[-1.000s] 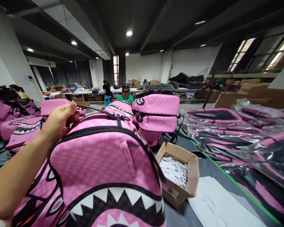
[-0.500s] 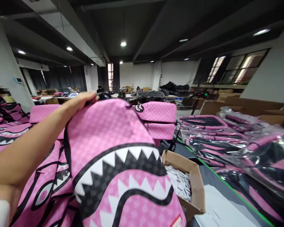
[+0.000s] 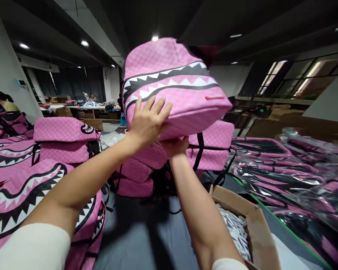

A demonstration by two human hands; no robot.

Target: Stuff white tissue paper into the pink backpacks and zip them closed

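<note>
Head view, box point(image 3: 259, 232) of white slips low on the desk point(image 3: 141, 240), backpack point(image 3: 174, 86) raised overhead, left hand point(image 3: 148, 120) spread flat against its front, right hand point(image 3: 174, 145) propping its underside, pink bags point(image 3: 64, 138) stacked beyond.

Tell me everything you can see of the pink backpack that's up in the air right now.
The pink backpack is held aloft above the dark table, tipped so its base faces the camera. Its fabric looks like checkered-textured pink synthetic, printed with a black-and-white shark-teeth mouth; a small red tab sits on the front. A black strap hangs beneath it. The left hand presses flat on its near side; the right hand supports it from underneath. Its zipper is out of sight.
</note>
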